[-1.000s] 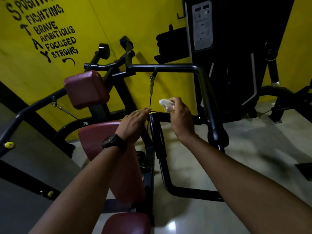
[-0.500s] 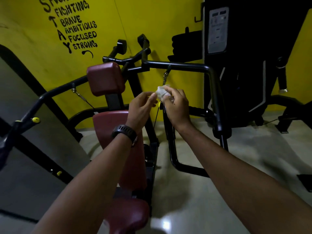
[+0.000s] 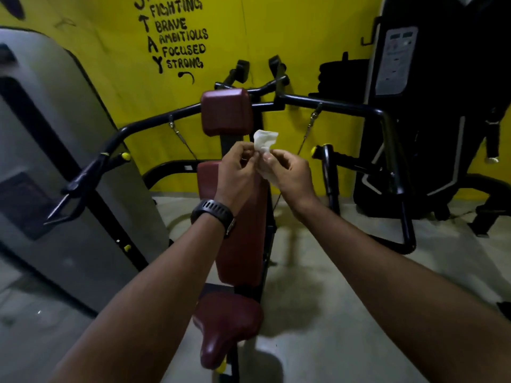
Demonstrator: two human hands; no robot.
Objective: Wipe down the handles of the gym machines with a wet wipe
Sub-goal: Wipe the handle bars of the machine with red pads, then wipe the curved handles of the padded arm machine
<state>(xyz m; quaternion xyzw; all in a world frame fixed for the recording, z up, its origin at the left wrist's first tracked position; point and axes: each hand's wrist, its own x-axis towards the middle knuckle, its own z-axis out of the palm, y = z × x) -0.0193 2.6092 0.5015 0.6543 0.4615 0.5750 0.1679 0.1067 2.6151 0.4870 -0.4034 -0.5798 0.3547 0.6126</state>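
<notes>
A white wet wipe [image 3: 265, 141] is held up between both hands in front of the machine's red backrest [image 3: 237, 239]. My left hand [image 3: 237, 170], with a black watch on the wrist, pinches its left edge. My right hand [image 3: 287, 172] pinches the wipe too, and part of the wipe hangs down against that palm. The right handle [image 3: 327, 167], black with a yellow end cap, stands just right of my right hand, apart from it. The left handle [image 3: 91, 170], also yellow-tipped, sticks out far to the left.
A red seat [image 3: 226, 324] and red headrest [image 3: 225, 111] lie along the machine's middle. A grey weight-stack cover [image 3: 55, 161] fills the left. Another black machine [image 3: 431, 106] stands at the right against the yellow wall. Bare floor lies at the lower right.
Both hands have come away from the right handle and moved left in front of the backrest. The left hand has taken hold of the wipe, which now stands unfolded between the fingers.
</notes>
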